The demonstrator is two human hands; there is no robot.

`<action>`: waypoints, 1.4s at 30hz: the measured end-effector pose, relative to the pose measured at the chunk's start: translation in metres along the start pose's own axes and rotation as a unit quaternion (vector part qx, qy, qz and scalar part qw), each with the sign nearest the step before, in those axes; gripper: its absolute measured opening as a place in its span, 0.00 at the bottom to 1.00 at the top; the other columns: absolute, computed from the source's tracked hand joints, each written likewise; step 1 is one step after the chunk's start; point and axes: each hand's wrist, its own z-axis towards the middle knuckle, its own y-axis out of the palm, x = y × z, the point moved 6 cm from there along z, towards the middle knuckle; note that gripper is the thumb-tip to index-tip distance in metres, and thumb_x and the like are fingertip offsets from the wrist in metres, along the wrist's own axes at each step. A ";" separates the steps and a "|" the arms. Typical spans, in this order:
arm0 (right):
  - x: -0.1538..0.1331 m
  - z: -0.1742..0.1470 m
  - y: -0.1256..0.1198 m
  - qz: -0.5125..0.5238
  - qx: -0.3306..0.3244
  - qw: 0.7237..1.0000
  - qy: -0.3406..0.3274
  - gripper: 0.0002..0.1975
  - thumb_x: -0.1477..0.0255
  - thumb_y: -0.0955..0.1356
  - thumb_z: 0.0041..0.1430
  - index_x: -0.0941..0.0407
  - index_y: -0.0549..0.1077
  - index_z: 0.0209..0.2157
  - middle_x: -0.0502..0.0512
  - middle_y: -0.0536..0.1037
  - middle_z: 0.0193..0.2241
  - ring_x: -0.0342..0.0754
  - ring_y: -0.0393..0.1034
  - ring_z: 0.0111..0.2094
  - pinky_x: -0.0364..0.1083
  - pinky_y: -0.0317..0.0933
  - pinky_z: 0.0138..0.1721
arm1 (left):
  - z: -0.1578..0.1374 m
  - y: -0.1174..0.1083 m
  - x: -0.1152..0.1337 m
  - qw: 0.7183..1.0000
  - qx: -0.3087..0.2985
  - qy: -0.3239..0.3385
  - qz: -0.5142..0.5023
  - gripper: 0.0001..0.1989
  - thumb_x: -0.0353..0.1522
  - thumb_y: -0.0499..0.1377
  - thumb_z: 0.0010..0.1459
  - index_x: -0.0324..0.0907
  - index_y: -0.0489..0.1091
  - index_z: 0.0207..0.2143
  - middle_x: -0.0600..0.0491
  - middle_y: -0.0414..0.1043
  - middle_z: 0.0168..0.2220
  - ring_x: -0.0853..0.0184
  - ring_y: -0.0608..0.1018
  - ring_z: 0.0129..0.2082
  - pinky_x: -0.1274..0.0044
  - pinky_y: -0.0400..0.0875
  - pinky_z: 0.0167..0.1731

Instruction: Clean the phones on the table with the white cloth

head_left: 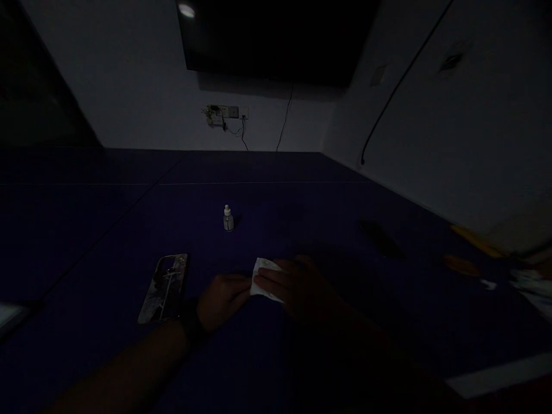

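Note:
Low over the dark blue tabletop [276,224], a small folded white tissue [260,269] is between my two hands. My left hand [221,300], with a dark band at the wrist, is closed, its fingertips pinching the left edge of the tissue. Across the front of the tissue lie the fingers of my right hand [297,284], holding it; that thumb is lost in the dark. Left of my left hand rests a phone case [163,290] with a camera cut-out and a dark-and-pale picture. A small clear bottle [228,222] with a white dropper cap stands upright beyond my hands.
To the right lie a dark flat object [380,238], an orange item [461,265] and a yellow strip [476,240] along the wall. A bright-edged device [12,315] shows at the left edge. Sockets [228,112] with cords sit under a wall screen [276,40]. The room is dim.

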 end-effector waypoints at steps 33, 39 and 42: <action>0.042 -0.084 -0.012 -0.039 0.039 0.995 0.088 0.27 0.81 0.62 0.61 0.49 0.70 0.60 0.56 0.78 0.52 0.55 0.67 0.51 0.55 0.56 0.50 | 0.000 -0.002 -0.001 0.999 0.037 0.011 -0.030 0.18 0.39 0.53 0.72 0.45 0.72 0.59 0.49 0.82 0.46 0.65 0.84 0.39 0.77 0.79 0.41; 0.031 -0.067 -0.017 -0.029 0.038 0.996 0.080 0.25 0.80 0.62 0.62 0.52 0.70 0.59 0.57 0.77 0.54 0.55 0.67 0.51 0.56 0.56 0.50 | 0.000 -0.003 -0.001 0.999 0.034 0.006 -0.017 0.18 0.40 0.53 0.72 0.46 0.72 0.58 0.48 0.82 0.46 0.64 0.84 0.40 0.75 0.79 0.41; 0.014 -0.036 -0.015 -0.008 0.026 0.997 0.066 0.25 0.80 0.63 0.62 0.53 0.70 0.59 0.56 0.76 0.56 0.55 0.67 0.52 0.56 0.55 0.51 | 0.000 -0.004 -0.001 0.999 0.038 0.003 -0.014 0.18 0.41 0.53 0.71 0.46 0.73 0.57 0.49 0.82 0.44 0.64 0.84 0.39 0.76 0.79 0.41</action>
